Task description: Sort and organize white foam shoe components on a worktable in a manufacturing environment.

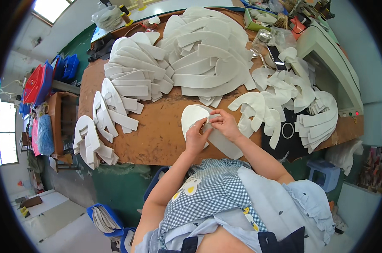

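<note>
A white U-shaped padded piece (pixel 192 114) lies at the near middle of the brown table, its rounded end pointing away from me. My left hand (pixel 197 135) pinches the piece's inner edge between thumb and fingers. Right beside it, my right hand (pixel 225 125) is closed with its fingertips at the same edge, close to the left fingertips. One straight leg (pixel 227 145) of the piece runs under my right hand toward the table's near edge. What exactly sits between the fingertips is too small to make out.
Large fanned stacks of white curved pieces (pixel 212 55) cover the table's far side, with smaller piles (pixel 86 139) at left. Loose white pieces (pixel 252 107) and a black mat with a white ring (pixel 287 130) lie at right, near a grey machine (pixel 326 63). A glass jar (pixel 262 38) stands behind.
</note>
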Demonstrator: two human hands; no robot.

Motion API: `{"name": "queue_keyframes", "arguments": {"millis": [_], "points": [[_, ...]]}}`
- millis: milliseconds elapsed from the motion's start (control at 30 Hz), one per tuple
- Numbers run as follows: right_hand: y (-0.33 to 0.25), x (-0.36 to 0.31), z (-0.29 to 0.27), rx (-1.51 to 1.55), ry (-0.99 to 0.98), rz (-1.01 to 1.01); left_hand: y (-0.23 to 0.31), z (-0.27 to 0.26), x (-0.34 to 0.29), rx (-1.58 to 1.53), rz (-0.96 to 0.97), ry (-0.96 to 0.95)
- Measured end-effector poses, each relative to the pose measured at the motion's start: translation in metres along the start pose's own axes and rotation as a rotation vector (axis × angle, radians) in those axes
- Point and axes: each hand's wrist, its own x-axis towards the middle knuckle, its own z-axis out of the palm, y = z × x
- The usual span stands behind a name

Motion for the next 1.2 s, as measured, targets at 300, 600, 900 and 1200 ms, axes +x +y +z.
{"name": "queue_keyframes", "arguments": {"millis": [300,600,900,1200], "points": [[-0.014,0.000,0.010,-0.031,-0.090,0.013,-0.017,-0.023,0.008,0.012,-0.129,0.173],[0.049,0.009,-0.036,-0.278,0.146,0.078,-0.070,-0.138,0.023,-0.552,-0.452,0.666],[0.096,0.014,-0.029,-0.519,0.259,0.082,-0.073,-0.208,0.022,-0.318,-0.359,1.041],[0.088,0.010,-0.041,-0.545,0.268,0.134,-0.070,-0.222,0.020,0.037,-0.209,1.102]]}}
